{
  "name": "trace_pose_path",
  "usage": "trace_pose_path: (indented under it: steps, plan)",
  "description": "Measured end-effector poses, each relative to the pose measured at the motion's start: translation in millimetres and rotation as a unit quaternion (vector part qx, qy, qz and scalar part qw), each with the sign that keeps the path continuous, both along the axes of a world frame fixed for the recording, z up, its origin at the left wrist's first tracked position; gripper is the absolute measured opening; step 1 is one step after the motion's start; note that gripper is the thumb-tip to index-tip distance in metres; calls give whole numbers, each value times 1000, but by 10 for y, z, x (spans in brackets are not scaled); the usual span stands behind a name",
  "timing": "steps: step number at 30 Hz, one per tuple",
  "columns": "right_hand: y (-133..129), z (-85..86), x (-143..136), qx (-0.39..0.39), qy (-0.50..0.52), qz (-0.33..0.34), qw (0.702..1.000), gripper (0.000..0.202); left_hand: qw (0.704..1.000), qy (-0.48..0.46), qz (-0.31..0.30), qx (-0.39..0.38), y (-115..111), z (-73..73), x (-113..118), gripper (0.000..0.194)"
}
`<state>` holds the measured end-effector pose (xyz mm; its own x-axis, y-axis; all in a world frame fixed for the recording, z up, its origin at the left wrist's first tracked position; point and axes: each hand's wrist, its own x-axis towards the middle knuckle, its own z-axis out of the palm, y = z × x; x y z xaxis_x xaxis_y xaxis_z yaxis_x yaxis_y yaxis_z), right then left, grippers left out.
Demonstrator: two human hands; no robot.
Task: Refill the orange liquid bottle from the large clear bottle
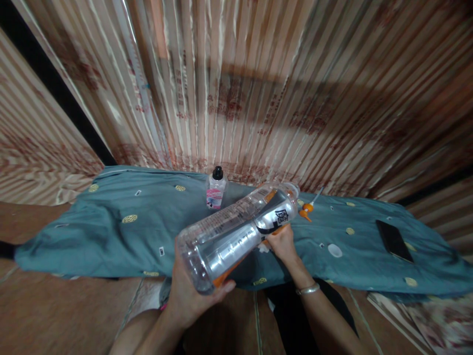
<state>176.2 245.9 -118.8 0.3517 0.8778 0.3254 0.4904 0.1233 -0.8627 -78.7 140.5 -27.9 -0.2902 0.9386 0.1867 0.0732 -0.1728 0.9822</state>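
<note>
A large clear plastic bottle [236, 231] with a silver, black and orange label lies tilted across the middle of the view, its open neck pointing up and to the right. My left hand [192, 293] grips its base from below. Under its upper part, near the label, my right hand [283, 242] holds it; a metal bangle circles that wrist. The bottle hangs above a teal cloth [121, 231] spread on the floor.
A small bottle [215, 189] with a black cap and pink label stands at the cloth's far edge. An orange pump nozzle [307, 208], a white round lid [334, 250] and a black phone [393, 240] lie on the cloth to the right. Striped curtains hang behind.
</note>
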Motion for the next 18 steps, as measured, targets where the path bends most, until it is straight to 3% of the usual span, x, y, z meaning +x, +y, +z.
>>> trace_pose_path:
  steps: [10,18]
  plan:
    - [-5,20,-10,-1,7,5,1000,50,1000,-27,-10,-8,4,74,17,84]
    - [-5,16,-8,3,2,8,1000,58,1000,8,6,22,8,53,16,82]
